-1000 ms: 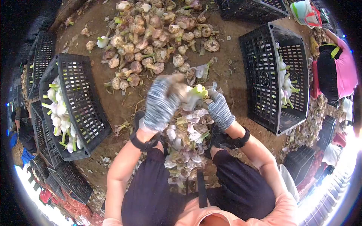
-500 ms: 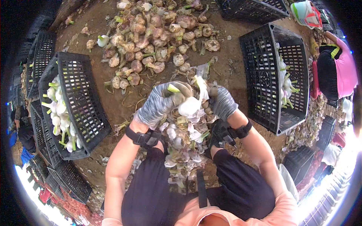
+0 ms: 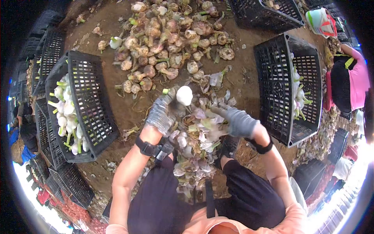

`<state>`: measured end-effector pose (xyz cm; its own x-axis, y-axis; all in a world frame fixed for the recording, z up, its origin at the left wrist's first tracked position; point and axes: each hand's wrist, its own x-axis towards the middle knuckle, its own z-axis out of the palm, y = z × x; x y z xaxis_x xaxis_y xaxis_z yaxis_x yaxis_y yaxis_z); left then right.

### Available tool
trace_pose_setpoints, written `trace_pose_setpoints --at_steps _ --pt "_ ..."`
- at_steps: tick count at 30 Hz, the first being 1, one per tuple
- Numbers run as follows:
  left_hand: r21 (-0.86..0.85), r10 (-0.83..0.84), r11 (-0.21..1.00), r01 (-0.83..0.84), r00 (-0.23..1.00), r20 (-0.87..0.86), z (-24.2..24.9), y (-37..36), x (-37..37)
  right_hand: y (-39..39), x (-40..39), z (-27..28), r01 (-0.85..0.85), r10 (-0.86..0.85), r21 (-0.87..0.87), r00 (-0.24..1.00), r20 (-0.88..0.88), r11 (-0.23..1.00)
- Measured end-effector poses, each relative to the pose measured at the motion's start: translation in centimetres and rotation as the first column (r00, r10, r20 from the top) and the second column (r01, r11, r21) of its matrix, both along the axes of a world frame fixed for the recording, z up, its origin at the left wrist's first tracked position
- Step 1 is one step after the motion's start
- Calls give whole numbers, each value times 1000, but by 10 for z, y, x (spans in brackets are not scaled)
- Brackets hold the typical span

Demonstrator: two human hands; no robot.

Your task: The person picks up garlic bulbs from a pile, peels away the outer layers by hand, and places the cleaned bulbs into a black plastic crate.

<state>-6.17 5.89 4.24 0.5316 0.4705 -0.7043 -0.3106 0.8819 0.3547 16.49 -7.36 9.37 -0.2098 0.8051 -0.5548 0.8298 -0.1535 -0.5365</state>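
My left hand (image 3: 163, 112), in a grey glove with a dirty palm side, is closed around a white garlic bulb (image 3: 184, 95). The bulb's smooth underside faces up and to the right, and its cut green stem pokes out on the left of the fingers. Off to the right, my gloved right hand (image 3: 238, 120) is slightly blurred. Its fingers stretch left over the peeled garlic skins (image 3: 198, 136), and I see nothing held in them. The skins are heaped on the ground between my feet.
Unpeeled garlic bulbs (image 3: 167, 39) lie piled on the dirt floor ahead. Black crates with cleaned garlic stand at left (image 3: 91, 105) and right (image 3: 274, 87). Another black crate (image 3: 269, 17) and a bucket (image 3: 320, 22) are farther back. A person in pink (image 3: 358, 87) sits at far right.
My right hand has come away from the bulb, moving right and down, its fingers now stretched out. Loose skin has come off, and the bulb, in my left hand, has moved left and up.
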Motion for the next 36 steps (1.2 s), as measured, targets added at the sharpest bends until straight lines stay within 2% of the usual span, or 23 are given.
trace_pose_setpoints --at_steps 1,2,4,5,6,8,9,10,11,12,13,16,19,20,22,23,24,26,28,30,32,34,36 --pt "179 1 984 22 992 -127 11 0 -2 -6 -5 -22 -66 40 202 990 132 977" --pt "393 -4 909 141 944 -331 30 0 -11 -3 -6 -28 -64 37 205 990 135 977" --pt "539 158 669 512 611 -776 68 2 -30 10 -3 -39 256 -253 71 966 -56 964" --pt "649 301 647 401 647 -701 76 3 -47 11 8 -63 347 -303 151 918 -256 926" --pt "730 482 562 390 563 -671 96 3 -58 16 17 -74 350 -306 157 918 -251 923" --pt "606 727 351 714 200 -657 101 17 -129 32 34 -91 522 -497 248 853 -162 816" --pt "560 788 373 740 66 -612 108 19 -156 43 44 -100 527 -502 254 850 -161 811" --pt "514 833 400 759 -67 -550 118 20 -175 55 55 -109 528 -573 352 819 31 773" --pt "548 858 375 748 -55 -511 125 24 -190 67 66 -114 506 -636 445 742 213 739" --pt "579 880 348 737 -44 -472 130 25 -198 82 71 -102 553 -682 444 701 209 705" --pt "472 924 321 821 -162 -347 133 25 -199 96 76 -90 599 -726 443 657 205 667" --pt "532 956 173 829 -11 -293 131 30 -163 124 100 -105 516 -646 416 707 287 749" --pt "677 744 294 675 284 -605 115 20 -93 129 122 -184 367 -599 563 741 303 740" --pt "604 648 254 755 330 -686 108 21 -77 124 121 -191 364 -597 565 742 305 740" --pt "706 205 577 412 763 -613 89 11 -34 107 87 -156 545 -696 539 710 110 642" --pt "682 27 587 436 831 -555 57 13 -27 99 68 -131 591 -677 471 736 18 655" --pt "473 -141 804 359 889 -436 46 8 -9 89 47 -108 631 -660 395 748 -78 668" --pt "196 -254 940 279 957 -141 19 4 19 68 7 -89 628 -641 503 747 -176 594" --pt "181 -237 946 269 955 -180 16 -4 40 51 -22 -61 628 -554 488 774 -307 606" --pt "251 -264 938 239 962 71 15 -10 48 40 -32 -48 540 -491 552 834 -250 635" --pt "327 -261 913 244 965 8 16 -13 46 35 -26 -33 773 -509 262 593 -624 578" --pt "465 -249 857 223 968 -5 17 -15 42 40 -13 -13 822 -630 -245 168 -758 514" --pt "584 -255 768 264 962 -99 18 -18 43 41 -6 -16 785 -581 -157 292 -760 599"
